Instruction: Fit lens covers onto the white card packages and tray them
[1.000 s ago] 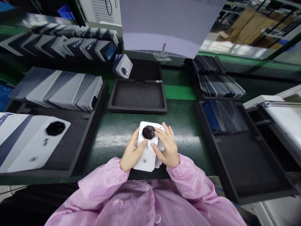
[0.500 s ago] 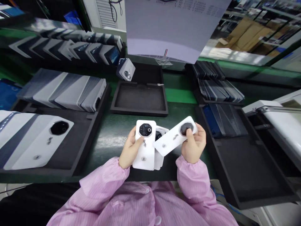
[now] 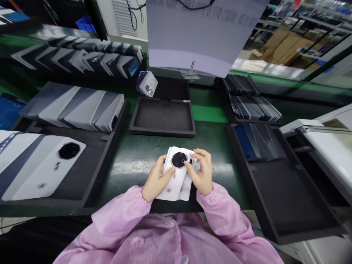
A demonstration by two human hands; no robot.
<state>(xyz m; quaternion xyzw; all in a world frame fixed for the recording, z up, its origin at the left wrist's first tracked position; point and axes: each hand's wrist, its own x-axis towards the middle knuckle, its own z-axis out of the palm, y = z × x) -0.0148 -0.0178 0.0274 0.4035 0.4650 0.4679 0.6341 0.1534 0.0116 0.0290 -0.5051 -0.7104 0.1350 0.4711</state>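
Note:
A small fanned stack of thin white phone-shaped cards (image 3: 179,179), each with a dark octagonal camera picture near its top, is held over the front edge of the bench. My left hand (image 3: 158,179) grips the left side of the stack, thumb across the front card. My right hand (image 3: 201,172) is at the upper right, its thumb by the camera picture and its fingers on the top edge of the cards behind. Exactly how many cards it pinches is hidden. Beyond them lies a black foam tray (image 3: 162,132) with a low rim.
At left, a black tray (image 3: 95,172) bears fanned stacks of white and dark phone-shaped cards (image 3: 79,106). More fanned rows (image 3: 82,57) stand behind. On the right, another black tray (image 3: 297,194) holds bluish clear sleeves (image 3: 261,141). A large white panel (image 3: 192,36) hangs overhead.
My right hand has moved left to the stack, and the separate card it held out at the right no longer shows apart. My left hand keeps its hold, the stack tilting slightly.

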